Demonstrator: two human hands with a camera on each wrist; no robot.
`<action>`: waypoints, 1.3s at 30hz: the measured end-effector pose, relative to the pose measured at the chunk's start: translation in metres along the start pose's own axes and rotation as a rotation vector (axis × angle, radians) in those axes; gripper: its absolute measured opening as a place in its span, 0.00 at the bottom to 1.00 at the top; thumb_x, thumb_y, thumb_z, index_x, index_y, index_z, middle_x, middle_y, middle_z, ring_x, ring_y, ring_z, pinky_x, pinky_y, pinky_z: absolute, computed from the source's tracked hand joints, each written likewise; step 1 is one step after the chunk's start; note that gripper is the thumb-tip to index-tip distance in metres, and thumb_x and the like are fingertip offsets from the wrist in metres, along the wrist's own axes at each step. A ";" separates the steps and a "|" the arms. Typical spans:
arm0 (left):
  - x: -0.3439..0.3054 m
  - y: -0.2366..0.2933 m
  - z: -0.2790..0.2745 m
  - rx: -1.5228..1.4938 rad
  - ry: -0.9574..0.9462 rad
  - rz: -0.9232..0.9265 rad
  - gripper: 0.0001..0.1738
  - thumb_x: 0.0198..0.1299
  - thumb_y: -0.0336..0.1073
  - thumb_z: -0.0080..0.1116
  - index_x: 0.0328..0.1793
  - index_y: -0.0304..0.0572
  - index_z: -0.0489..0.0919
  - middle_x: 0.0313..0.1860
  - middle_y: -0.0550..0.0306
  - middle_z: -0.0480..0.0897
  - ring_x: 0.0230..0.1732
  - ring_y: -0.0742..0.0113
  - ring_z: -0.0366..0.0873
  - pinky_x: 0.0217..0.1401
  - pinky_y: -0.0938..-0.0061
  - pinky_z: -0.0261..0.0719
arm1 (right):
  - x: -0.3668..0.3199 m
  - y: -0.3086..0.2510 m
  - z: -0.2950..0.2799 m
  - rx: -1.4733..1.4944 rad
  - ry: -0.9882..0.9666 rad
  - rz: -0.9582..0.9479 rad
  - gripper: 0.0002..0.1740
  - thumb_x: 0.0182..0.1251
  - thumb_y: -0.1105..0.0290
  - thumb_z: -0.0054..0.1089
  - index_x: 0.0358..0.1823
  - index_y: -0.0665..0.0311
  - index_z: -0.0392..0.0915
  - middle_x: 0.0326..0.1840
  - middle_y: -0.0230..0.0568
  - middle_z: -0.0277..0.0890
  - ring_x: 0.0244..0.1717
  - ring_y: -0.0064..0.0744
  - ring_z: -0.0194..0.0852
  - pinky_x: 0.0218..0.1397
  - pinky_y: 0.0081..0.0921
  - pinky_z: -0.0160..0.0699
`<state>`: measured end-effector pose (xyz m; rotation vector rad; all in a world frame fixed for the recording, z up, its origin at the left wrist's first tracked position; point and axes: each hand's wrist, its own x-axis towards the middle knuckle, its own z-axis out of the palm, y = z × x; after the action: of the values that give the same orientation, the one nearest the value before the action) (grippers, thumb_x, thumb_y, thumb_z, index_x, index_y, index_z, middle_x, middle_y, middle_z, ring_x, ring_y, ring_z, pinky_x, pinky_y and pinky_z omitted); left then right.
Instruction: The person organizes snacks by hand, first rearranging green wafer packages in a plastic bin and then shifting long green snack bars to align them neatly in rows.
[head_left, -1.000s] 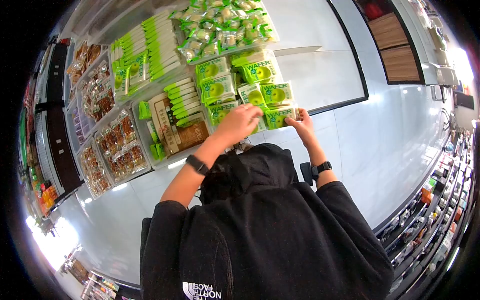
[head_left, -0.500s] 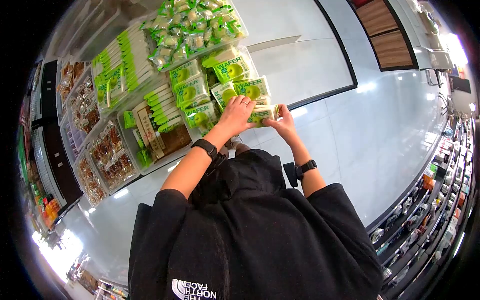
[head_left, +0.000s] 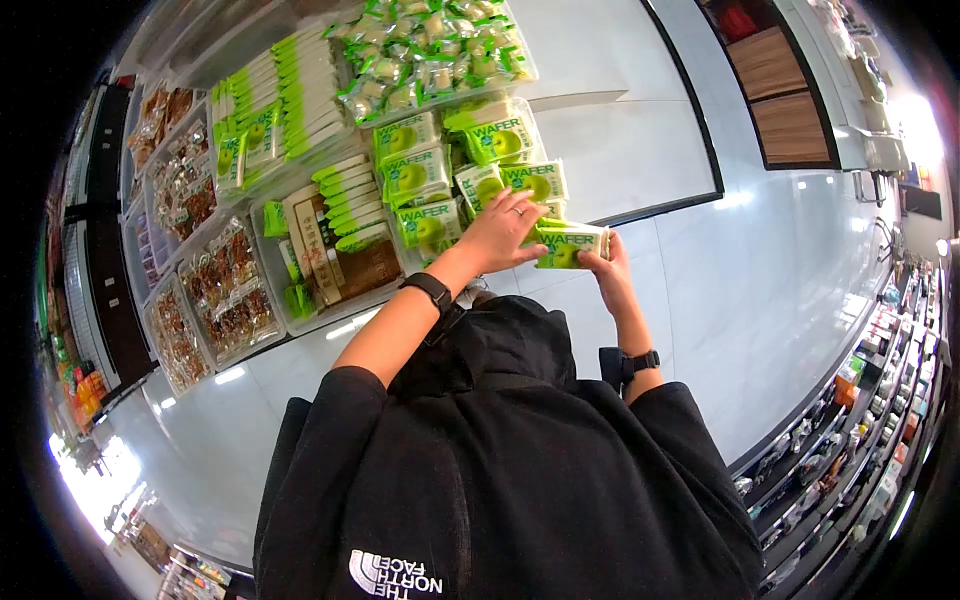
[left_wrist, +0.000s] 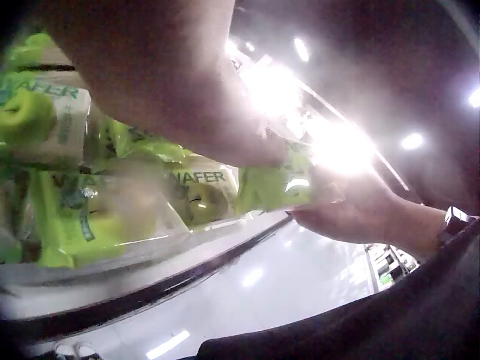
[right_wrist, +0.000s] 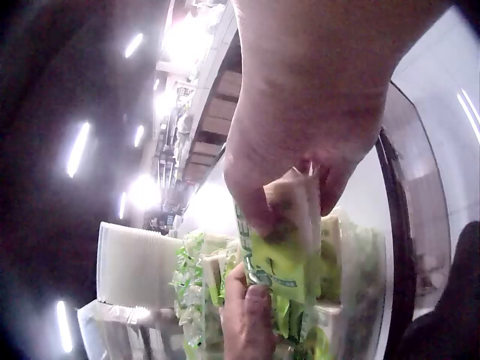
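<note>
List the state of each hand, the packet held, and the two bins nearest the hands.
Right hand: pinching a packet
Wafer packet: wrapped, held
Left hand: fingers spread, by the packet
Wafer bin: open, holding packets
Candy bin: open, heaped with wrapped candies

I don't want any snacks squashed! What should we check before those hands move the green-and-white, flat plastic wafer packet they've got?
1. Bare right hand gripping the packet: ok.
2. Packet's WAFER lettering in sight: ok.
3. Bare left hand well away from it: not ok, it's right beside it.
4. Only one packet held: cannot tell, edges look layered.
5. Wrapper sealed all round: cannot tell, fingers hide parts.
</note>
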<state>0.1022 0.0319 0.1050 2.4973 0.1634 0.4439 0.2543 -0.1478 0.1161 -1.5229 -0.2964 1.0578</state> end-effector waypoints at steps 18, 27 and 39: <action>-0.217 -0.014 -0.128 -0.280 0.150 -0.767 0.25 0.49 0.37 0.65 0.54 0.48 0.70 0.48 0.49 0.71 0.47 0.46 0.74 0.48 0.60 0.75 | 0.006 -0.014 0.254 -1.090 -0.778 -0.514 0.21 0.48 0.69 0.61 0.46 0.64 0.71 0.44 0.47 0.74 0.52 0.48 0.70 0.53 0.40 0.69; -0.257 -0.063 -0.106 -0.067 0.118 -0.922 0.27 0.51 0.34 0.64 0.57 0.54 0.68 0.53 0.48 0.69 0.47 0.41 0.75 0.43 0.56 0.77 | 0.027 0.062 0.319 -1.768 -0.721 -0.961 0.18 0.48 0.69 0.60 0.43 0.65 0.75 0.45 0.41 0.71 0.52 0.40 0.62 0.52 0.31 0.63; -0.258 -0.096 -0.066 -0.028 0.305 -0.891 0.34 0.49 0.34 0.66 0.61 0.38 0.61 0.57 0.40 0.68 0.49 0.37 0.73 0.45 0.55 0.76 | 0.039 0.090 0.306 -1.806 -0.462 -1.015 0.17 0.48 0.71 0.58 0.42 0.64 0.70 0.42 0.41 0.69 0.49 0.41 0.63 0.52 0.33 0.63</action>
<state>-0.1639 0.0905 0.0292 2.0354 1.2990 0.4177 0.0146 0.0571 0.0528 -1.9834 -2.5191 0.0160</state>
